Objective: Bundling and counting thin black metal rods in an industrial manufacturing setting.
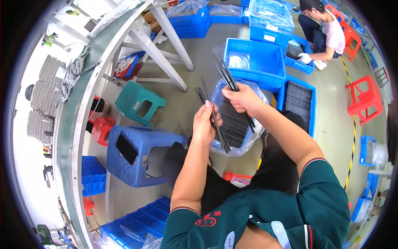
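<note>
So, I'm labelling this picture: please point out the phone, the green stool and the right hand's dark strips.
Phone [126, 149]: head view, its dark face.
Green stool [128, 93]: head view, the seat.
Dark strips [227, 75]: head view, upper part of the bundle.

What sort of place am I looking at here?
Most likely a factory or assembly workshop: blue rectangular plastic bins stand about, some holding rows of thin dark rods, a long green-topped workbench runs along the left, and black-and-yellow striped tape marks the floor.
</note>
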`<move>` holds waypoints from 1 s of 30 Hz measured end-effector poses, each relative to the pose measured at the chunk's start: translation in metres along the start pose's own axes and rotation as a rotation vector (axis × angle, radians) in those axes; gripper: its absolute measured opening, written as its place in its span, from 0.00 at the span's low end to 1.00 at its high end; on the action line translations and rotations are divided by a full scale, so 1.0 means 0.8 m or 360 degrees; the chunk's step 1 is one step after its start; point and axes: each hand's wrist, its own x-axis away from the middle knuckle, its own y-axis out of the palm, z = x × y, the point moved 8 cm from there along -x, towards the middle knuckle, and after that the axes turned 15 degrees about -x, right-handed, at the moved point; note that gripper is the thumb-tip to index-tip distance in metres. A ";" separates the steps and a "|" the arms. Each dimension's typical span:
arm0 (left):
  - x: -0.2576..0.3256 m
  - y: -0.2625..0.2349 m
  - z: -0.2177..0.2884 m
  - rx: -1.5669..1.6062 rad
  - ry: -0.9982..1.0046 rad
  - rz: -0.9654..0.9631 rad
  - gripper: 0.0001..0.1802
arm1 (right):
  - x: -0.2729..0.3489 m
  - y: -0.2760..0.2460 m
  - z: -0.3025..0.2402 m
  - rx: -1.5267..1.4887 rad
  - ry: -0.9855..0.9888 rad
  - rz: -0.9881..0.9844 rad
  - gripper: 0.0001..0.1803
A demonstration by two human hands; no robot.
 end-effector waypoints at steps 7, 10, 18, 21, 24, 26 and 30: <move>0.015 0.035 -0.048 -0.0190 -0.0416 -0.0485 0.18 | -0.019 -0.009 0.014 -0.0015 0.0008 0.0074 0.13; 0.031 0.046 -0.060 -0.0196 -0.0568 -0.0729 0.18 | -0.044 -0.069 -0.044 -0.0021 -0.0306 0.0464 0.15; 0.026 0.020 -0.045 -0.0159 -0.0382 -0.0605 0.19 | -0.032 -0.085 -0.054 -0.0051 -0.0233 0.0325 0.15; 0.012 0.034 -0.034 0.0048 -0.0305 -0.0563 0.17 | -0.024 -0.045 0.011 0.0181 0.0025 0.0175 0.19; 0.009 0.025 -0.036 0.0026 -0.0281 -0.0657 0.20 | -0.021 -0.005 0.016 0.0916 -0.0121 0.0045 0.20; 0.009 0.027 -0.041 0.0065 -0.0314 -0.0650 0.20 | -0.024 0.000 0.019 0.1097 -0.0120 0.0010 0.21; 0.006 0.018 -0.034 0.0201 -0.0275 -0.0590 0.19 | -0.027 0.011 0.022 0.0978 -0.0190 -0.0019 0.22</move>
